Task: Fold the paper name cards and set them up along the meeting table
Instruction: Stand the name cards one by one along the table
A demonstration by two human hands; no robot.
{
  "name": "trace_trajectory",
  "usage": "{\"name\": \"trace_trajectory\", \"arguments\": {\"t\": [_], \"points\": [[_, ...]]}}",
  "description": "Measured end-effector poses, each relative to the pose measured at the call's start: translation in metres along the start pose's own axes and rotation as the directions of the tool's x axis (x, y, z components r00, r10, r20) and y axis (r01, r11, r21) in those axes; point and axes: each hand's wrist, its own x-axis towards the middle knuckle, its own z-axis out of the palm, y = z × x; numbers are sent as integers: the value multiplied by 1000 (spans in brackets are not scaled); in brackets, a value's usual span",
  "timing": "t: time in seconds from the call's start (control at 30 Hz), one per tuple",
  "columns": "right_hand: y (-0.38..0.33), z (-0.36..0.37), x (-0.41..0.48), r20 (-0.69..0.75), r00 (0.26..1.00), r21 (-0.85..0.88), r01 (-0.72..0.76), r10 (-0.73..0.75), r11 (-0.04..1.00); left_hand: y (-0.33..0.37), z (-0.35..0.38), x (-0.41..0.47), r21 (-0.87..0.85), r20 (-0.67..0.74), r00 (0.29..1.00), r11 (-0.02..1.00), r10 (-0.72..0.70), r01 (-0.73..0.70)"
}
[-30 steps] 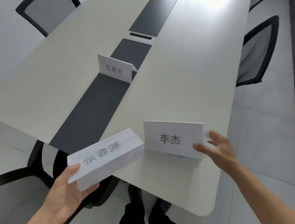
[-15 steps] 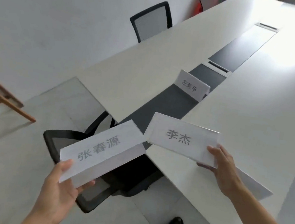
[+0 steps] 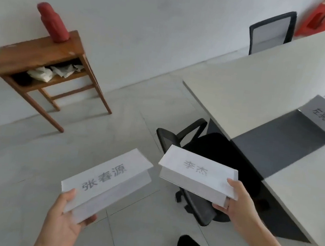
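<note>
My left hand [image 3: 63,220] grips a folded white name card [image 3: 106,177] by its near left corner, printed side up, over the floor. My right hand [image 3: 237,204] holds a second folded name card [image 3: 196,173] by its right end, also in the air, above the black chair. A third name card [image 3: 324,117] stands upright on the dark centre strip of the long white meeting table [image 3: 252,88] at the right.
A black office chair [image 3: 195,146] is tucked at the table's near end. Another chair [image 3: 271,32] stands by the table's far side. A wooden side table [image 3: 41,56] with a red flask [image 3: 53,22] stands against the wall at left. Grey tiled floor lies between.
My right hand has lifted its card off the table's near corner. The view has swung left, away from the table, with both cards now held over the floor.
</note>
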Motion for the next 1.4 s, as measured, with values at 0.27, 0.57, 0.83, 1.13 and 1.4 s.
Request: {"name": "trace_trajectory", "arguments": {"t": [0.27,0.57,0.83,1.13,1.4], "points": [[-21,132,86,60,998,-38,-5,7,999,58,-27,113,18,-80,997,1000,-23,24],[-102,306,224,87,994,-62,-63,68,996,170,-26,291,72,-254,966,997,50,-33],[-191,422,338,146,989,-126,49,-31,991,259,17,459,129,-155,986,991,55,-36],[-274,504,448,-93,995,97,55,-46,994,408,126,680,304,88,994,949,59,-83],[-370,507,532,-315,947,308,163,-61,937,484,311,845,390,332,942,904,38,-174]]}}
